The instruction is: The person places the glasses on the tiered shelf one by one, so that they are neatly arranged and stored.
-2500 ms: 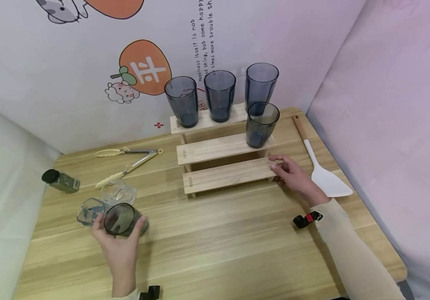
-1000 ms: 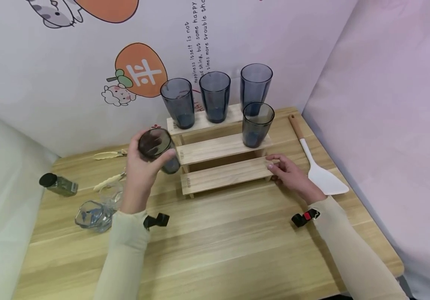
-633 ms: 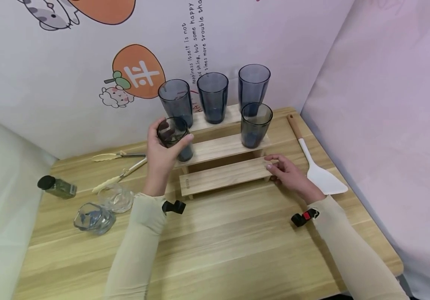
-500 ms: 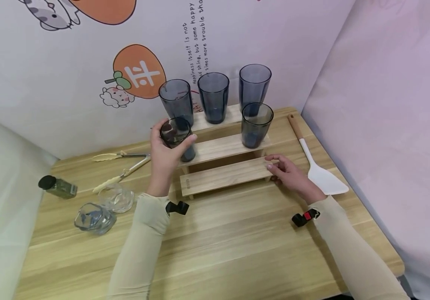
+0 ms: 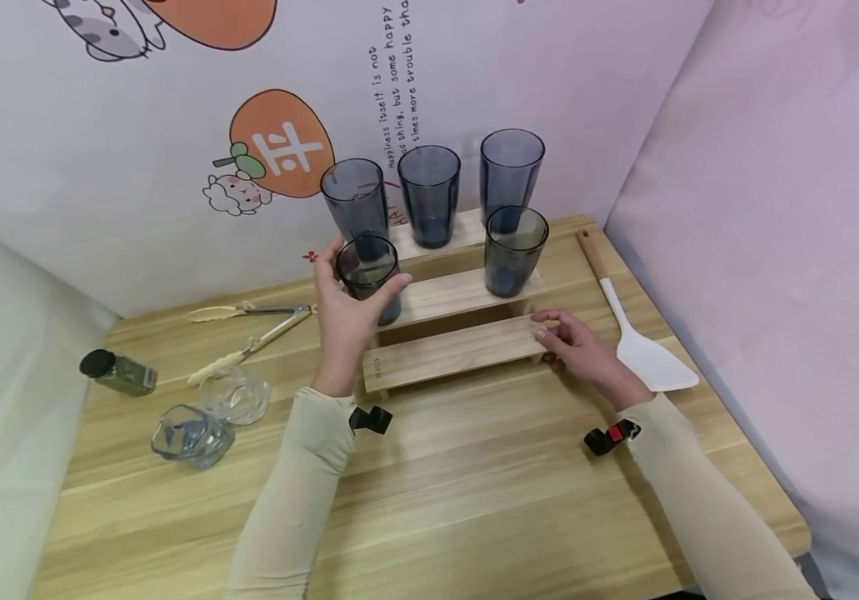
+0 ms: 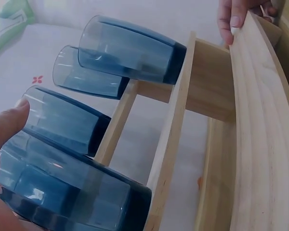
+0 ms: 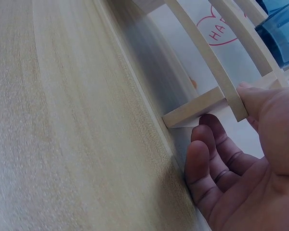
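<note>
My left hand point(image 5: 342, 325) grips a blue-grey drinking glass point(image 5: 390, 310), thumb on one side and fingers round the other. The glass stands upright at the left end of the middle step of a wooden three-step rack point(image 5: 451, 358). In the left wrist view the base of this glass point(image 6: 86, 192) is right at the step's edge. My right hand point(image 5: 586, 350) pinches the right end of the lowest step; the right wrist view has the thumb over the board and curled fingers point(image 7: 197, 161) below it. Another matching glass point(image 5: 511, 258) stands on the middle step's right end.
Along the top step are three more tumblers point(image 5: 429, 196). Left of the rack lie tongs point(image 5: 279, 329), two clear glass cups point(image 5: 192, 437) and a black-capped spice jar point(image 5: 122, 372). A white spatula point(image 5: 650, 354) lies to the right. A printed cloth point(image 5: 279, 142) hangs behind.
My left hand has carried the glass from beside the clear cups, rightward and away from me, onto the rack's middle step. My right hand has stayed at the lowest step's end.
</note>
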A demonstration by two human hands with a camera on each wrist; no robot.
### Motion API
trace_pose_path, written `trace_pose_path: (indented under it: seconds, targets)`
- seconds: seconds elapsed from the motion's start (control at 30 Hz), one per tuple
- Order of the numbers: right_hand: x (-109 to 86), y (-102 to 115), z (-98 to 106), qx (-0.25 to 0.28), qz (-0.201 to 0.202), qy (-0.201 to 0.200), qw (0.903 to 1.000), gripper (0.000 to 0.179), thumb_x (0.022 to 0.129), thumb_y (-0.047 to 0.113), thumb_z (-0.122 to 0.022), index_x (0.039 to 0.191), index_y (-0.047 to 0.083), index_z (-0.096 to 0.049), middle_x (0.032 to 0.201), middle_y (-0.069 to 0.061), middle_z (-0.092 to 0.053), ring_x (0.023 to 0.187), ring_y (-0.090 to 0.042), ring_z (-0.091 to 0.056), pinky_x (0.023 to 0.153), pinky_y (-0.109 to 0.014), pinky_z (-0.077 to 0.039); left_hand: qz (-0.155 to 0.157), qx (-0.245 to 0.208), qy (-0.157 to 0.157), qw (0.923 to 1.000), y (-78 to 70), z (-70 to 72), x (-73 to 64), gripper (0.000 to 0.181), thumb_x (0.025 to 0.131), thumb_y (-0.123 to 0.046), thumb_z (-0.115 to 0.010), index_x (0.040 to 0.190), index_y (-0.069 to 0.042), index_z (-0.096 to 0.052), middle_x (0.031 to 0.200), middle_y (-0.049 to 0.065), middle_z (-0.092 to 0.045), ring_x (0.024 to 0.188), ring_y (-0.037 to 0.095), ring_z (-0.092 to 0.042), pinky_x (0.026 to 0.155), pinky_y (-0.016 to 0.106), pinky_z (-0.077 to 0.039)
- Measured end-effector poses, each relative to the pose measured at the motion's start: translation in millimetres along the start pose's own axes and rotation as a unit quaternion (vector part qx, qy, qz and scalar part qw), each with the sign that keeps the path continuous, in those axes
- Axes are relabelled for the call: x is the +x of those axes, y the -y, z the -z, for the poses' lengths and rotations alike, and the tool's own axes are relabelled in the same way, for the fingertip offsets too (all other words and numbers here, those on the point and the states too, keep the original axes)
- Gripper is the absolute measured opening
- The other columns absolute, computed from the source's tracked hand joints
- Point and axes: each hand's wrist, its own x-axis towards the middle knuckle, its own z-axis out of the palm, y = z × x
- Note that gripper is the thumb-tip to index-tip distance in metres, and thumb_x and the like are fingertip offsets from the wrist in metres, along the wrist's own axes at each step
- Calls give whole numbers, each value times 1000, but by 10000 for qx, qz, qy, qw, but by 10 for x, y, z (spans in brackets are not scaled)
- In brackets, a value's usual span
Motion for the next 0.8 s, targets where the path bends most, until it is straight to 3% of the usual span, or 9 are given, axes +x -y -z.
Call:
trace_pose_path:
  seconds: [0.1, 0.3, 0.43, 0.6, 0.7, 0.8]
  targets:
    - [5, -9, 0, 26, -7, 27, 10000, 41, 108, 32, -52, 144, 15, -47, 102, -19, -55, 87, -34, -61, 69, -36, -53, -99, -17, 43, 9999, 27, 6, -8, 101, 74, -42, -92, 153, -19, -33, 145, 0, -42, 132, 10, -43, 112, 33, -34]
    - [12, -23, 4, 36, 9, 57, 10000, 42, 108, 32, -53, 145, 14, -46, 103, -20, -55, 86, -33, -60, 69, -36, -53, -133, 382, 43, 9992, 60, 107, -51, 105, 74, -44, -91, 155, -19, -28, 148, 1, -38, 133, 12, -38, 112, 35, -31]
    - [16, -10, -8, 44, 27, 49, 10000, 42, 108, 32, -52, 144, 14, -46, 104, -20, -56, 87, -33, -60, 69, -35, -53, -298, 568, -50, 9979, 94, 277, -186, 103, 77, -39, -91, 156, -20, -27, 145, 5, -39, 131, 16, -39, 112, 36, -31]
    - [13, 14, -19, 57, 9, 63, 10000, 42, 108, 33, -52, 145, 14, -46, 105, -20, -57, 88, -33, -60, 69, -35, -53, -528, 1007, -209, 9933, 224, 605, -429, 89, 83, -30, -88, 152, -14, -35, 143, 5, -42, 131, 19, -40, 111, 41, -30]
    - [11, 15, -14, 26, -24, 59, 10000, 43, 108, 33, -52, 146, 15, -46, 104, -20, -56, 88, -34, -61, 70, -35, -53, -527, 1662, -388, 9839, 313, 872, -565, 80, 85, -28, -85, 148, -7, -41, 142, 8, -44, 131, 24, -39, 111, 46, -30]
    - [8, 15, 0, 8, -33, 64, 10000, 43, 108, 33, -52, 146, 15, -45, 104, -22, -55, 89, -36, -61, 70, -36, -53, -343, 2762, -541, 9590, 375, 1173, -678, 78, 87, -33, -83, 148, -5, -42, 140, 15, -44, 130, 33, -38, 109, 53, -27]
